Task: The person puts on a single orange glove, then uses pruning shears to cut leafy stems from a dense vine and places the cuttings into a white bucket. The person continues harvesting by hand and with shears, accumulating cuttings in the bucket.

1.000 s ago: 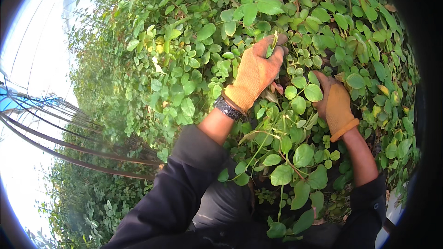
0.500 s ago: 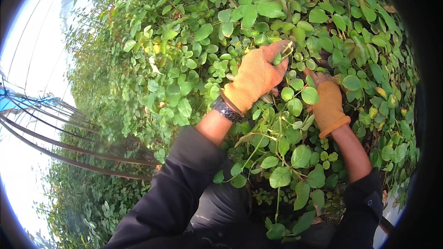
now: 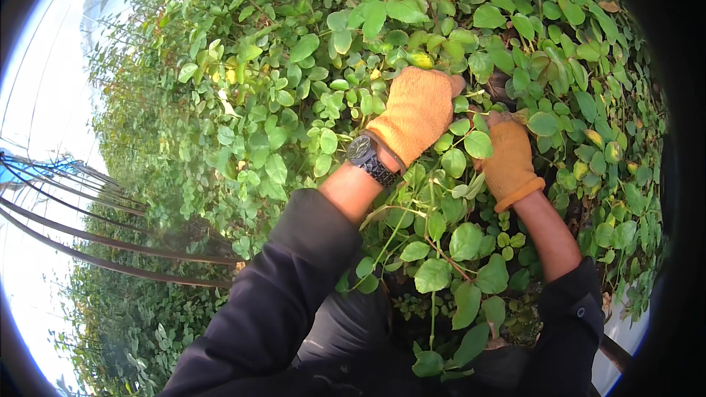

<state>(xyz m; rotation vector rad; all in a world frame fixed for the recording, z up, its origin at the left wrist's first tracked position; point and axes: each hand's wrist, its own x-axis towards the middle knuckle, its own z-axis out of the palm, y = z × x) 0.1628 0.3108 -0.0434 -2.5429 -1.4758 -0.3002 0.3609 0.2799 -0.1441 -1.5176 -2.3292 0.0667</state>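
My left hand, in an orange knit glove, is turned back upward among the leaves. Its fingers are curled closed, and whatever they hold is hidden beneath the hand. Close by on the right, my right hand wears a matching glove and reaches into the foliage. Its fingers are bent together beside a thin pale stem, partly behind leaves, and I cannot make out what is in them. Below and between the hands, a leafy green shoot hangs down in front of me. The dense bush has rose-like leaves.
Curved dark metal bars come in from the left, beside the row of bushes. A wristwatch sits on my left wrist. Yellowish leaves show at the right. My dark trouser leg is below, close to the plants.
My left hand has rolled over from a thumb-up hold on a small leafy sprig to back-upward, and the sprig is no longer seen. The right hand's fingers have curled in closer.
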